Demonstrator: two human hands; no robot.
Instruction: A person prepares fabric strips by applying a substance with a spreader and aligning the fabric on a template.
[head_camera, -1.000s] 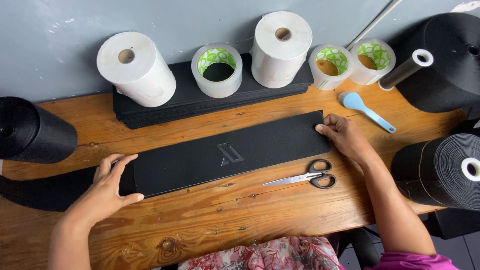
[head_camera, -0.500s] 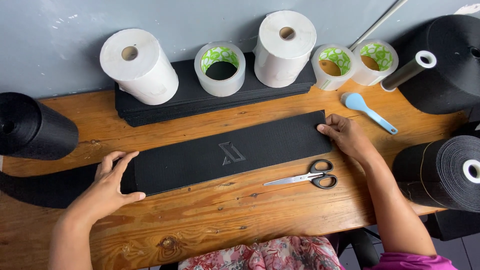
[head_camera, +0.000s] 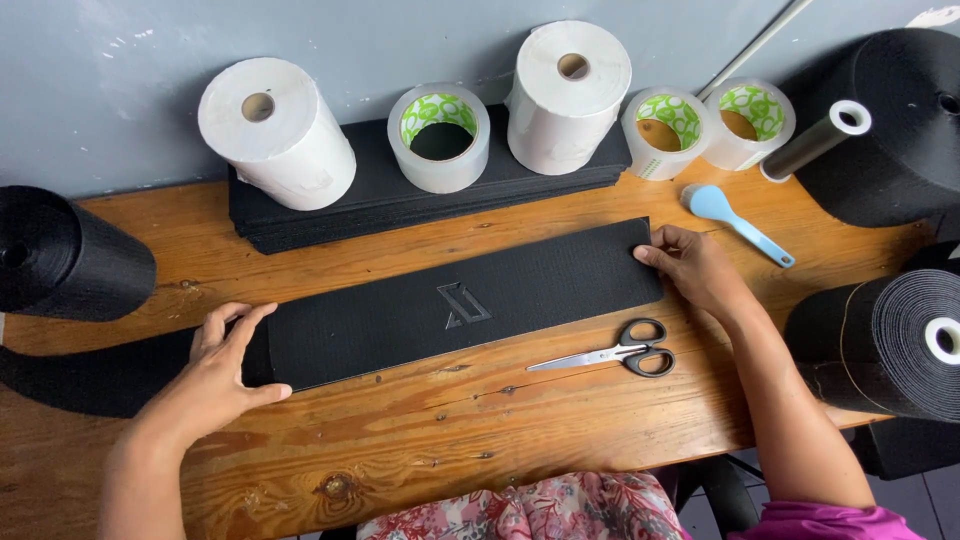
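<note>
- Long black strip (head_camera: 460, 310) lies flat across the middle of the wooden table (head_camera: 400, 440), tilted a bit so its right end sits higher in the frame. It's got an embossed angular emblem near its centre.
- Left hand (head_camera: 215, 375), lower left: fingers spread flat, pressing down on the strip's left end, thumb along the bottom edge. Not clenched around anything.
- Right hand (head_camera: 695, 268), right of centre: fingertips resting on the strip's right end, loosely flat, no real grasp.
- Scissors (head_camera: 610, 355) with black handles lie just below the strip, near the right hand.
- Light blue spoon-shaped tool (head_camera: 735, 220) just above that hand.
- Along the top: two white paper rolls (head_camera: 275, 135), clear tape rolls (head_camera: 440, 135) with green-patterned cores, sitting on a stack of black strips (head_camera: 400, 195).
- Big black rolls (head_camera: 60, 265) at the left and right edges.
</note>
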